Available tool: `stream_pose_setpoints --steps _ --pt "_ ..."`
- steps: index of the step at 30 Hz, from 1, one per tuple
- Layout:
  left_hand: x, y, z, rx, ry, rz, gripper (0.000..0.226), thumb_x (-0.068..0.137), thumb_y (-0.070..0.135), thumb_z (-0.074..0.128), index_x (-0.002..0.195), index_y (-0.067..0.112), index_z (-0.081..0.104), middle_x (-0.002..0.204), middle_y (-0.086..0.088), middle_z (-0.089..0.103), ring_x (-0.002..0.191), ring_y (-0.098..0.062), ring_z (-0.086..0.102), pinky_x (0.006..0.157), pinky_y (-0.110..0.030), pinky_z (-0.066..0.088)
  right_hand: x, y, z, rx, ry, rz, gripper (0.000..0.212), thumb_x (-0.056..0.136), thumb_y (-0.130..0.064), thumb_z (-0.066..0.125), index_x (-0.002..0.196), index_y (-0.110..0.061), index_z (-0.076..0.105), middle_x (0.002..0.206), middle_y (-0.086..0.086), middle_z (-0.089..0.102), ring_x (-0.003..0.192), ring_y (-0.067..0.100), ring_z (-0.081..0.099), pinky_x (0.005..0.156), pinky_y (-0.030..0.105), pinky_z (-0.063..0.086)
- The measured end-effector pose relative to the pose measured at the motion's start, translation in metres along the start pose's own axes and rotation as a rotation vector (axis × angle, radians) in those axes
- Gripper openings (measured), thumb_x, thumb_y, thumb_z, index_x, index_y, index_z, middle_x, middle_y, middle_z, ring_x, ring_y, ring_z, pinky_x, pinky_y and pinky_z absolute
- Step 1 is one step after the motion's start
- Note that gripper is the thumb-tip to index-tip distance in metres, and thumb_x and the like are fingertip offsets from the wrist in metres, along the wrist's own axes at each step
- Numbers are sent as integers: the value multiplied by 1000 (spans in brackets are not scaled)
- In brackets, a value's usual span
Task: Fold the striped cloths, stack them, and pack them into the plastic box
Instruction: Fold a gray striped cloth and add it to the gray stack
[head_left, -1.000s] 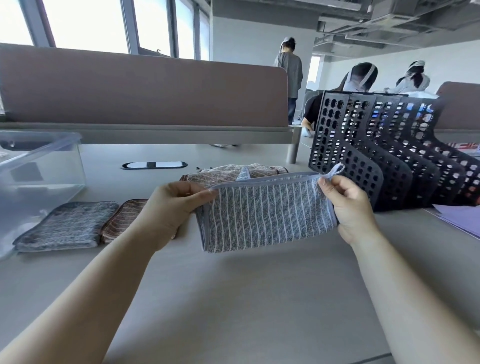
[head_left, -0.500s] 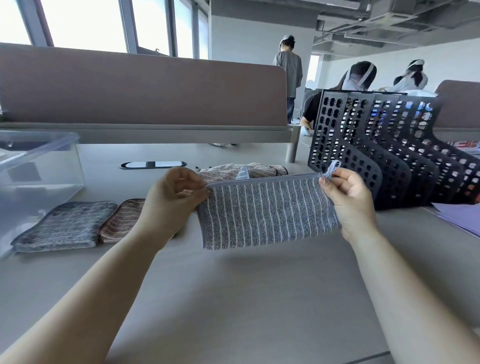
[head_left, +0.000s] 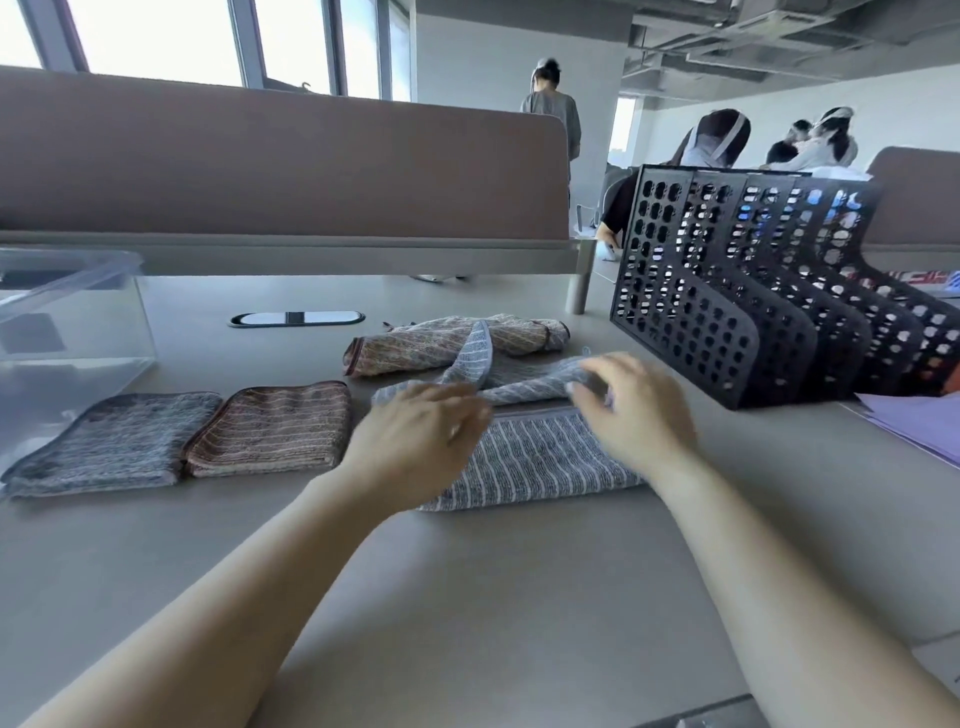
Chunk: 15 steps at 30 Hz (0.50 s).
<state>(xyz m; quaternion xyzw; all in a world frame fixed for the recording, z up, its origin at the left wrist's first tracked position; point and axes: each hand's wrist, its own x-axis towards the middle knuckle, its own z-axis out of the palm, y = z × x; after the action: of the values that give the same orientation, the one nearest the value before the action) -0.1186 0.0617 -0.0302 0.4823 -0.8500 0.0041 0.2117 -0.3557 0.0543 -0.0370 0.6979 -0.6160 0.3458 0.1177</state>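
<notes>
- The gray striped cloth (head_left: 540, 460) lies folded flat on the table (head_left: 519, 597), under and between both hands.
- The left hand (head_left: 415, 441) rests palm-down on its left end, fingers loosely straight, gripping nothing.
- The right hand (head_left: 636, 410) is at its far right corner, fingers bent and blurred; I cannot tell whether they pinch the edge.
- A folded gray cloth (head_left: 114, 441) and a folded brown cloth (head_left: 270, 428) lie left of the left hand, with the plastic box (head_left: 67, 322) beyond them.
- The unfolded cloths (head_left: 447, 343) lie just past the fingertips.

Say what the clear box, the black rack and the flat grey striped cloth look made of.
Clear box: see-through, glossy rigid plastic; the table shows through its walls.
Black rack: matte, probably moulded plastic, with round holes.
Grey striped cloth: soft terry-like fabric, fuzzy ribbed surface; fibre unclear.
</notes>
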Motion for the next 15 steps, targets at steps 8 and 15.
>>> stream_pose_setpoints --steps 8,15 --pt "-9 -8 12 61 -465 -149 55 98 51 25 147 48 0 159 8 -14 147 -19 -9 119 -41 2 -11 -20 10 110 -564 -72 55 95 -54 33 146 -33 31 156 -11 24 145 11 18 118 36 14" --pt "2 -13 -2 -108 -377 -289 68 79 33 54 143 36 31 149 2 34 138 -24 26 109 -38 28 -3 24 1 -75 -471 211 46 88 -42 58 132 -31 50 137 -5 53 128 21 44 103 33 33"
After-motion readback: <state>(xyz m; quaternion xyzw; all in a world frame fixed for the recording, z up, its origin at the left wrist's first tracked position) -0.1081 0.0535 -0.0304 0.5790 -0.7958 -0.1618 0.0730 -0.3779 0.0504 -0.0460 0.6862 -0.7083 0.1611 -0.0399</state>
